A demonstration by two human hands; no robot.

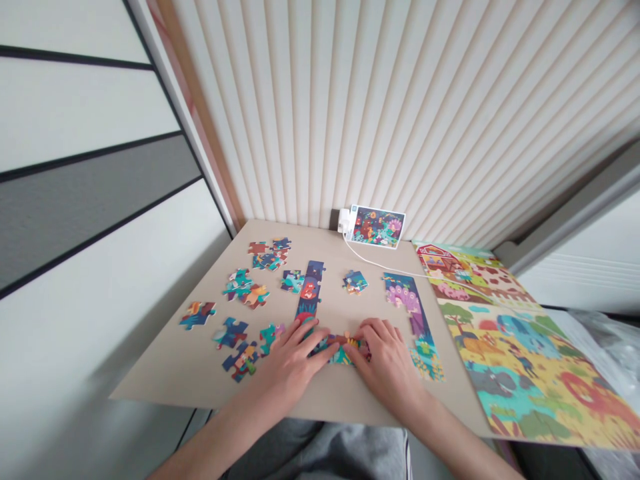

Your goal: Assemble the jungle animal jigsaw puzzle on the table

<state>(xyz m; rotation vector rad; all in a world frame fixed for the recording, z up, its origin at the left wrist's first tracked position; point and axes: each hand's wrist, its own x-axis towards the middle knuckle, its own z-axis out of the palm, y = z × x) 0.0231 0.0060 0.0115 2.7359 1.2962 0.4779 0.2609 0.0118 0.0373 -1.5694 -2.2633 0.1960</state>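
I have left hand [295, 357] and right hand [385, 357] open, fingers spread, no closed grip. Fingertips rest on joined jigsaw pieces [340, 351] from both sides, near front edge of beige board [165, 377]. Even, flat pressure best here, so tabs stay down. Pieces teal and orange, partly hidden under fingers. Assembled strip [310, 293] just beyond left hand, second strip [413, 313] beyond right, loose clusters [240, 287] further left.

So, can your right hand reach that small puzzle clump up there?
Probably yes. Your right hand sits just below the small puzzle clump, and the left puzzle strip and right puzzle strip lie to either side, so neither seems in the way.
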